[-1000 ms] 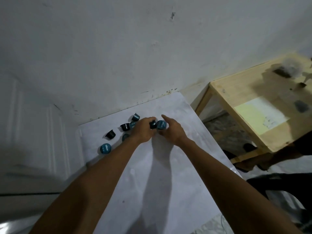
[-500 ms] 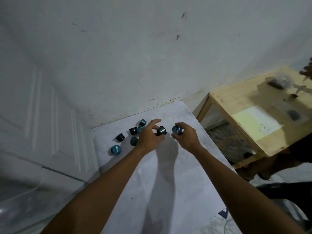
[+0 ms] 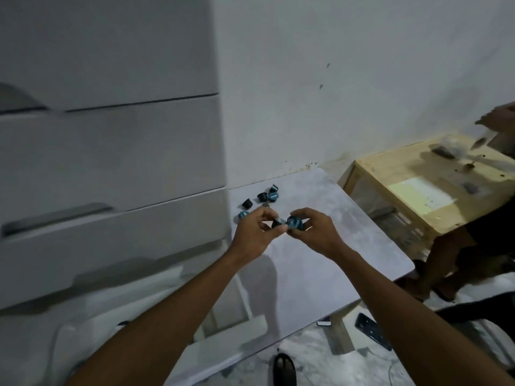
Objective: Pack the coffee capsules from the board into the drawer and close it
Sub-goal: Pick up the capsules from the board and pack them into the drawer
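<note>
My left hand [image 3: 255,236] pinches a dark coffee capsule [image 3: 276,223] above the pale grey board [image 3: 320,246]. My right hand [image 3: 312,232] holds a second capsule with a blue foil lid [image 3: 294,222] right beside it, the two capsules almost touching. Several more dark and blue capsules [image 3: 271,196] lie loose on the board's far left corner, beyond my hands. A white drawer unit [image 3: 111,168] stands to the left, its drawer fronts with grey handles [image 3: 55,217] all pushed in.
A light wooden table [image 3: 434,190] with a yellow sheet and small items stands at the right, and another person's hand [image 3: 498,118] reaches over it. A phone [image 3: 372,331] and a dark shoe [image 3: 284,369] lie on the floor below the board.
Both hands lifted a capsule each off the board and drew back toward me. The view swung left, bringing the drawer unit into sight.
</note>
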